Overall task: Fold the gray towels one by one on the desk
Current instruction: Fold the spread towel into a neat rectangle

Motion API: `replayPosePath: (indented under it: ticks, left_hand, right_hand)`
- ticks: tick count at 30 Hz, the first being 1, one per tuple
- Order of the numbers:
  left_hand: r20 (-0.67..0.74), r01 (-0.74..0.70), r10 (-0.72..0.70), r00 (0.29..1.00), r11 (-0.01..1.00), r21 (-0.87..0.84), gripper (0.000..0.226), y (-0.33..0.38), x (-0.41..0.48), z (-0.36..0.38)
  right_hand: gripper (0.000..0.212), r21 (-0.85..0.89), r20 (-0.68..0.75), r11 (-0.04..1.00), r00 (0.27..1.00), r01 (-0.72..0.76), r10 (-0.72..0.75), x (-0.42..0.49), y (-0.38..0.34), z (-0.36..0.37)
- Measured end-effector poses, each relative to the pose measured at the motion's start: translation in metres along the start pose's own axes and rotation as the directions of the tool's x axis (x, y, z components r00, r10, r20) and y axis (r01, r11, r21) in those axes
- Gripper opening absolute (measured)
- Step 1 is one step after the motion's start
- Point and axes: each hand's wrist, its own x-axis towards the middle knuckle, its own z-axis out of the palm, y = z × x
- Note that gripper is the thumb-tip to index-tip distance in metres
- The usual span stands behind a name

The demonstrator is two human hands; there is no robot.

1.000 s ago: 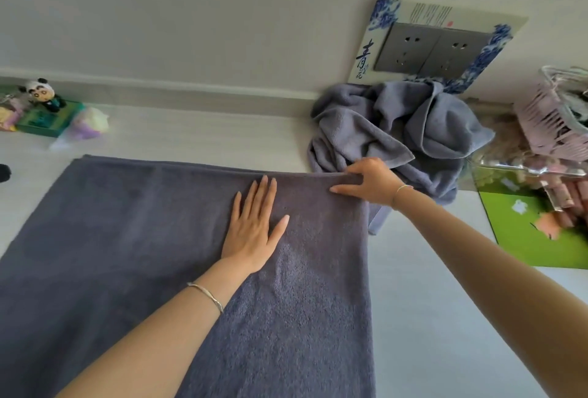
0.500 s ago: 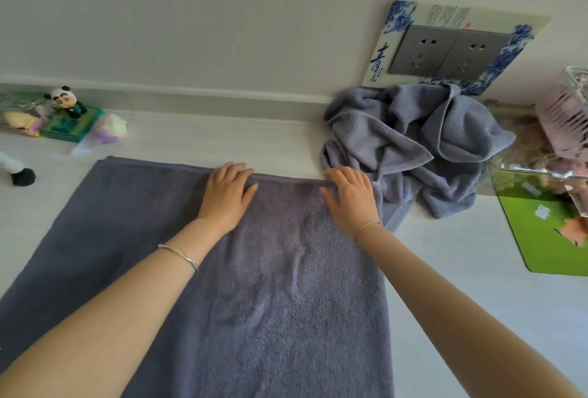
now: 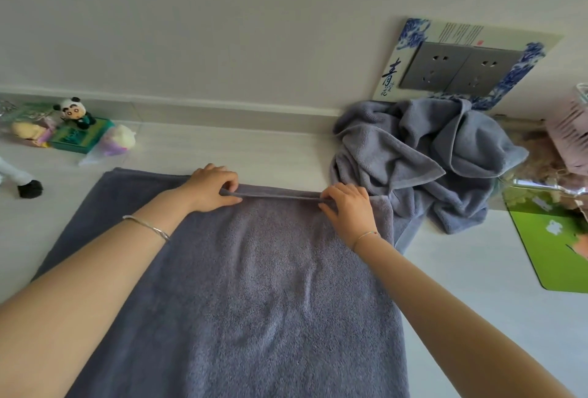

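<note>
A large gray towel [image 3: 254, 286] lies spread flat on the white desk [image 3: 461, 270], running from the middle of the desk to the near edge. My left hand [image 3: 213, 187] pinches its far edge, thumb under the hem. My right hand [image 3: 348, 206] pinches the same edge further right. The hem between both hands is lifted a little off the desk into a taut ridge. A crumpled heap of gray towels [image 3: 423, 159] sits against the wall at the back right, touching the flat towel's far right corner.
A panda figure [image 3: 74, 111] on a green box, with small plush toys, stands at the back left. A dark-tipped white object [image 3: 28, 187] lies at the left edge. A green mat [image 3: 550, 245] and pink basket [image 3: 569, 136] fill the right side. Wall sockets [image 3: 458, 68] sit above the heap.
Both hands went from lying flat on the towel to pinching its far edge. The left hand moved up to the hem, and the edge is now raised between them.
</note>
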Motion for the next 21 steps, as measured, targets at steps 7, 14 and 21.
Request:
replayPosePath:
  ticks: [7, 14, 21]
  left_hand:
    - [-0.064, -0.063, 0.067, 0.996, 0.996, 0.066, 0.033, 0.008, -0.001, -0.012]
    - [-0.3, 0.171, -0.095, 0.949, 0.956, 0.239, 0.033, 0.021, 0.015, 0.017]
    - [-0.456, -0.002, 0.085, 0.886, 0.984, 0.179, 0.054, 0.066, -0.034, 0.092]
  right_hand:
    - [0.005, 0.075, -0.037, 0.995, 0.997, -0.062, 0.065, 0.0, 0.002, 0.001]
    - [0.016, -0.188, 0.004, 0.965, 0.983, -0.182, 0.186, 0.01, -0.01, 0.008]
    - [0.046, -0.057, -0.006, 0.985, 0.987, -0.161, 0.16, -0.058, -0.089, 0.038]
